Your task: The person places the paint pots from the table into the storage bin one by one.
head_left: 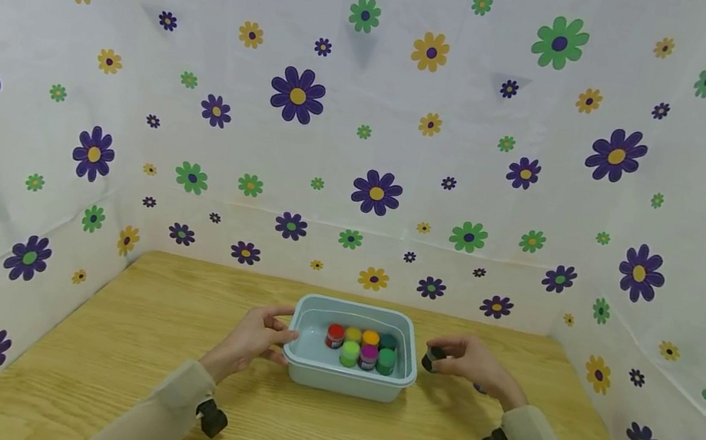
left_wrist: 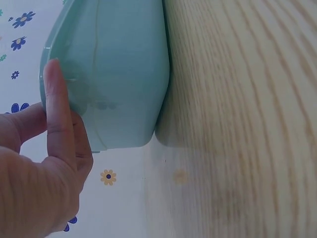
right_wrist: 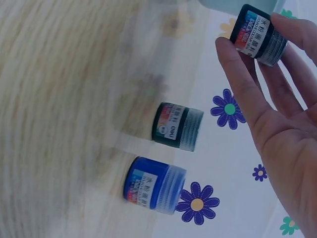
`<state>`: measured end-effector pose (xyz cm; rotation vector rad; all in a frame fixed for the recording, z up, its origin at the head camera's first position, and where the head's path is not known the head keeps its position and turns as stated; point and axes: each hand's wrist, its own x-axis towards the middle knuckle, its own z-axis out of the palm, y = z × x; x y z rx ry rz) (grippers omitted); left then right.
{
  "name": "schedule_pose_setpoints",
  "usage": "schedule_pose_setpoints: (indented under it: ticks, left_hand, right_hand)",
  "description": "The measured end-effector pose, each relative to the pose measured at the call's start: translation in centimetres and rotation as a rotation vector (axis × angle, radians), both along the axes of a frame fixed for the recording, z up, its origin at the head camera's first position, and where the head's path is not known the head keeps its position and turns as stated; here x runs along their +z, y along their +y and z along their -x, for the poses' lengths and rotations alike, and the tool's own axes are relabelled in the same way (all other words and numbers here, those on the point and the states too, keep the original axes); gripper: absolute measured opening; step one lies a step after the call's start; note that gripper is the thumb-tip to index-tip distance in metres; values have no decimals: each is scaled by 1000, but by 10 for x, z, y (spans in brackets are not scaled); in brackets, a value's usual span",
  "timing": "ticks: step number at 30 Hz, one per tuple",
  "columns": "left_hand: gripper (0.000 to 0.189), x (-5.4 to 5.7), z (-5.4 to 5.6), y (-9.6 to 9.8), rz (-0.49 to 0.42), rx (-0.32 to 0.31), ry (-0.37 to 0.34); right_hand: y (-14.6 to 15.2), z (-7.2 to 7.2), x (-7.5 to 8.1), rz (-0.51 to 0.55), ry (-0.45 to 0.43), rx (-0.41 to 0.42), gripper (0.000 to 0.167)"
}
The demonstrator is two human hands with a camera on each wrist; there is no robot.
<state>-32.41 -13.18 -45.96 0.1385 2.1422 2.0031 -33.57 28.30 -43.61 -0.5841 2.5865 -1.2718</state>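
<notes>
The right hand (head_left: 473,361) pinches a dark paint jar (right_wrist: 257,35) at its fingertips (lid up, slightly tilted), the tub (head_left: 343,383) just to its left, long axis running across to the left hand (head_left: 252,339), which grips the opposite end.

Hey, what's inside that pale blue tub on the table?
The tub holds a red jar, yellow jar, orange jar, dark teal jar, light green jar, purple jar and green jar. Front ones partly cover those behind; the tub's floor beneath them is hidden.
</notes>
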Motion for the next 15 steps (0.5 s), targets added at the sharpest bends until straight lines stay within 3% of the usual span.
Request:
schedule_pose_setpoints:
  ticks: [7, 15]
  left_hand:
    - [58, -1, -3, 1, 3, 12, -3]
    - [58, 0, -2, 1, 6, 14, 5]
  right_hand:
    - [-8, -5, 8, 51, -8, -94, 45]
    - [-19, -7, 17, 82, 48, -129, 42]
